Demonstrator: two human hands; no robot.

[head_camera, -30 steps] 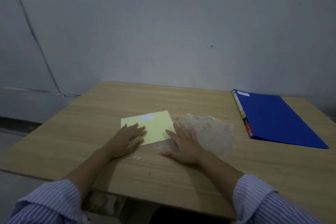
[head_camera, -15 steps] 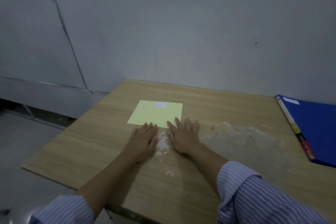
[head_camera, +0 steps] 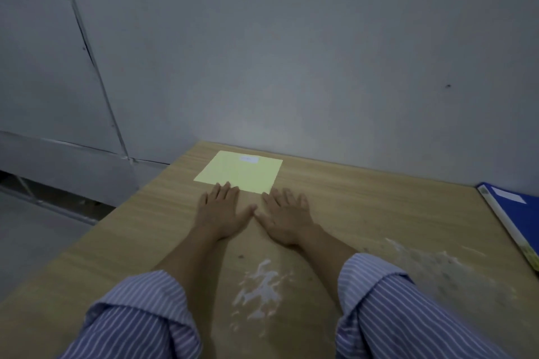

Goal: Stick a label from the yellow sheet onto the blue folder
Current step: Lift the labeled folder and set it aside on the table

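— What's nearest me?

— My rolled striped sleeves (head_camera: 140,315), a white scuffed patch (head_camera: 261,285) on the wooden table (head_camera: 116,248).

— My hands?

— Left hand (head_camera: 221,213) and right hand (head_camera: 287,217) lie flat, fingers spread, holding nothing, thumbs almost touching.

— The task's things?

— The pale yellow rectangular sheet (head_camera: 233,175) lies just beyond my fingertips, one white label (head_camera: 248,159) near its far edge. The blue folder (head_camera: 513,213) lies well apart, at the right edge.

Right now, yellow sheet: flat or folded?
Flat. The yellow sheet lies spread on the table, no crease or lifted corner visible, with one white label near its far edge.
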